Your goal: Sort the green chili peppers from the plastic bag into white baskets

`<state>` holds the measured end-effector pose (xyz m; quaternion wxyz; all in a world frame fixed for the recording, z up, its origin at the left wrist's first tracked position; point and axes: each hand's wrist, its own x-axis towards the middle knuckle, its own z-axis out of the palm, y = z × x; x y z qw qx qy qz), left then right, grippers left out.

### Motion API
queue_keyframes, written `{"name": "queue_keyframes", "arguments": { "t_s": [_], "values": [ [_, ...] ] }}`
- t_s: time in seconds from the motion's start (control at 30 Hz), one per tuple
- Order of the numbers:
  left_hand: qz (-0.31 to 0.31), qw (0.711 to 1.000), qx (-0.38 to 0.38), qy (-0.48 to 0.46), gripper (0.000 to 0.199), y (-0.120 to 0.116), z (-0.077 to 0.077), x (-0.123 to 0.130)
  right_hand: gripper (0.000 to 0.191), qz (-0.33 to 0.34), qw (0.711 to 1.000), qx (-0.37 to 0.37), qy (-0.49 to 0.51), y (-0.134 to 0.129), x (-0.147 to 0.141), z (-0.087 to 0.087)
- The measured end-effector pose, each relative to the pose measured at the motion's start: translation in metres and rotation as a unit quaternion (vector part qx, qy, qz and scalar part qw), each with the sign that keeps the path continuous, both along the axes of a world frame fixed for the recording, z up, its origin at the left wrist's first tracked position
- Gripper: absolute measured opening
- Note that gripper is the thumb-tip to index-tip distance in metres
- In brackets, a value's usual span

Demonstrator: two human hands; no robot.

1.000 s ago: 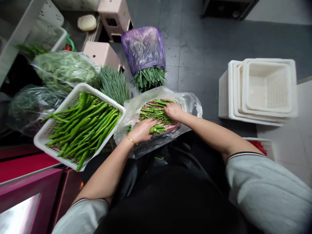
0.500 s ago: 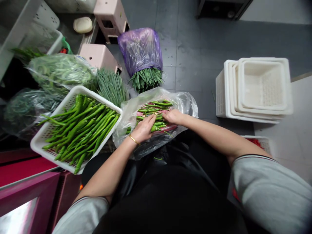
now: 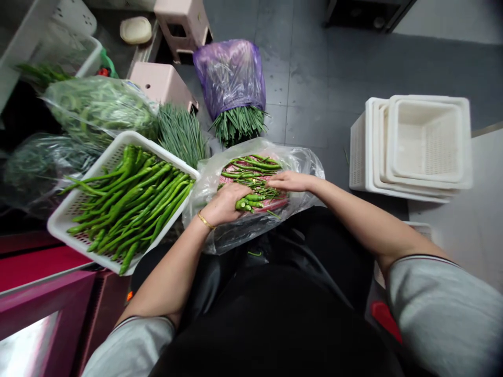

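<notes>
Green peppers (image 3: 250, 202) are clamped in the fingers of my left hand (image 3: 226, 204), their ends sticking out beside the fingertips, above the clear plastic bag (image 3: 236, 235). My right hand (image 3: 293, 181) is open, fingers uncurled over thinner green pods (image 3: 253, 166) in the bag; whether they touch any, I can't quite tell. Left of the left fingers, the white basket (image 3: 129, 138) holds long peppers (image 3: 137, 199). Beyond both hands' fingers lies a purple bag (image 3: 231, 73) of green stalks (image 3: 240, 124).
</notes>
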<state>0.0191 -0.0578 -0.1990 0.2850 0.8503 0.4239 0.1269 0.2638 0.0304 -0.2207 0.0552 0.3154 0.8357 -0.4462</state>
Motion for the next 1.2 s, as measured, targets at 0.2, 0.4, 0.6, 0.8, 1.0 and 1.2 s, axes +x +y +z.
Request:
{"name": "queue_keyframes", "arguments": {
  "t_s": [0.2, 0.4, 0.6, 0.8, 1.0, 1.2],
  "values": [
    [0.018, 0.997, -0.045, 0.055, 0.041, -0.002, -0.006, 0.001, 0.039, 0.001, 0.948, 0.254, -0.193, 0.015, -0.063, -0.044],
    [0.08, 0.996, -0.014, 0.034, 0.03, -0.001, -0.007, 0.007, 0.025, -0.023, 0.963, 0.255, -0.081, -0.002, -0.051, -0.025],
    [0.062, 0.997, -0.025, 0.028, 0.031, 0.003, -0.013, 0.014, 0.01, -0.189, 0.975, -0.052, 0.106, -0.042, -0.026, 0.009],
    [0.025, 0.997, -0.032, 0.064, 0.026, -0.004, -0.008, 0.015, 0.033, -0.099, 0.98, -0.119, 0.124, -0.054, -0.01, 0.021],
    [0.014, 0.999, -0.026, 0.041, 0.033, -0.002, -0.005, 0.008, 0.043, -0.085, 0.993, -0.006, 0.077, -0.009, -0.003, -0.004],
    [0.033, 0.997, -0.011, 0.074, 0.029, -0.005, -0.005, 0.02, 0.038, -0.076, 0.934, 0.272, -0.219, 0.018, -0.026, -0.034]
  ]
}}
